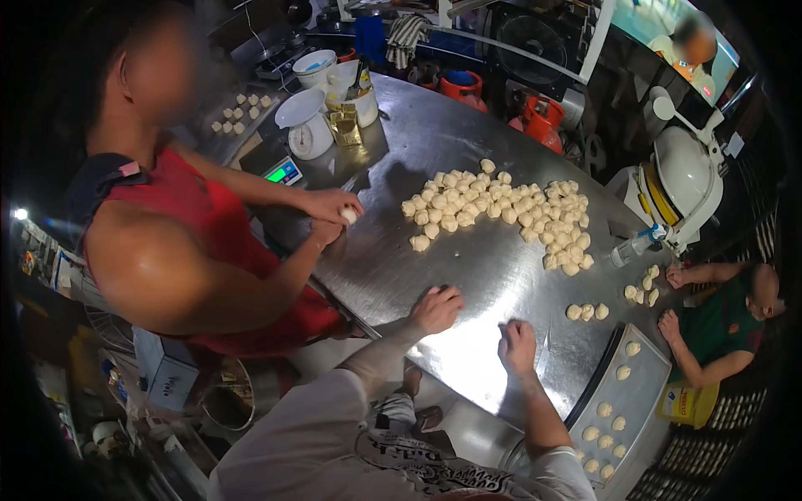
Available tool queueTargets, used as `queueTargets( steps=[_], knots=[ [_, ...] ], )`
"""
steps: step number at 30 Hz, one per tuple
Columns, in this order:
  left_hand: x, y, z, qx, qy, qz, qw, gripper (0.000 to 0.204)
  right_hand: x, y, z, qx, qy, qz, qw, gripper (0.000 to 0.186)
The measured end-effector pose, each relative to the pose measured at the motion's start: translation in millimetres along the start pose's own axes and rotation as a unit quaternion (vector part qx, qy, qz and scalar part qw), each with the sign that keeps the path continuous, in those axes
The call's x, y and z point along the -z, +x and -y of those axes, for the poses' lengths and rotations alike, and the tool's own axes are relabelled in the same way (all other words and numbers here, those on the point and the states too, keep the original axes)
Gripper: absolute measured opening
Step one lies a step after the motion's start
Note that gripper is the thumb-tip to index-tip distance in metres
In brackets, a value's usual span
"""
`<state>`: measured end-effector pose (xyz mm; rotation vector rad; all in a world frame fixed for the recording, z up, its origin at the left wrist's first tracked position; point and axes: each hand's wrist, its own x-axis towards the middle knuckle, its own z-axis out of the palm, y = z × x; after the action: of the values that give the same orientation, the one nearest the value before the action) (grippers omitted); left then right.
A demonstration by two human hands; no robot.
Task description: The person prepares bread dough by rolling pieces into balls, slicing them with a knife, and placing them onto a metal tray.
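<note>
My left hand (pixel 438 310) rests on the steel table (pixel 368 275), its fingers curled in. My right hand (pixel 517 346) lies nearer the table's front edge, also curled like a loose fist. Anything under either palm is hidden. Beyond my hands spreads a large pile of pale dough balls (pixel 468 200), pinched on top. A small group of dough balls (pixel 587 312) sits to the right of my right hand. Past it, a baking tray (pixel 649 401) bears several spaced dough balls.
At left, a person in red (pixel 209 225) holds a dough ball (pixel 348 215). A kitchen scale (pixel 309 125), tubs (pixel 359 96) and a digital scale (pixel 282 173) stand at the far left. A spray bottle (pixel 632 248), stand mixer (pixel 685 171) and person in green (pixel 710 330) are at right.
</note>
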<state>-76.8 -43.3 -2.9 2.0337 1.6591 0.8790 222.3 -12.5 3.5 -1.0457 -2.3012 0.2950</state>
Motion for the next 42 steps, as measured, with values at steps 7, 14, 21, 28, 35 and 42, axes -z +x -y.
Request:
queueTargets(
  steps=[7, 14, 21, 28, 35, 42],
  knots=[
    [-34.0, -49.5, -1.1, 0.008, -0.049, -0.091, 0.995, 0.012, -7.3, -32.4, 28.8, -0.038, 0.086, -0.027, 0.995, 0.026],
    [-23.1, 6.4, -12.7, 0.000, 0.036, -0.092, 0.995, 0.015, -26.9, 30.9, 33.4, -0.080, 0.030, -0.037, 0.996, 0.027],
    [-17.1, -40.0, 0.3, -0.008, -0.069, -0.010, 0.998, 0.015, 11.9, -26.2, -2.6, -0.026, 0.083, 0.035, 0.996, 0.027],
    [-36.7, -0.7, -13.6, 0.018, 0.006, -0.113, 0.993, 0.015, -29.9, 24.9, 48.7, -0.146, 0.068, -0.128, 0.979, 0.022],
    [-29.7, 27.7, 15.3, -0.026, -0.052, -0.052, 0.997, 0.008, -8.6, 25.9, 4.9, -0.029, 0.028, 0.028, 0.999, 0.024],
    [-39.9, 0.2, 6.3, -0.069, -0.064, -0.007, 0.996, 0.010, -8.1, -20.1, 33.5, -0.090, 0.110, -0.004, 0.990, 0.030]
  ],
)
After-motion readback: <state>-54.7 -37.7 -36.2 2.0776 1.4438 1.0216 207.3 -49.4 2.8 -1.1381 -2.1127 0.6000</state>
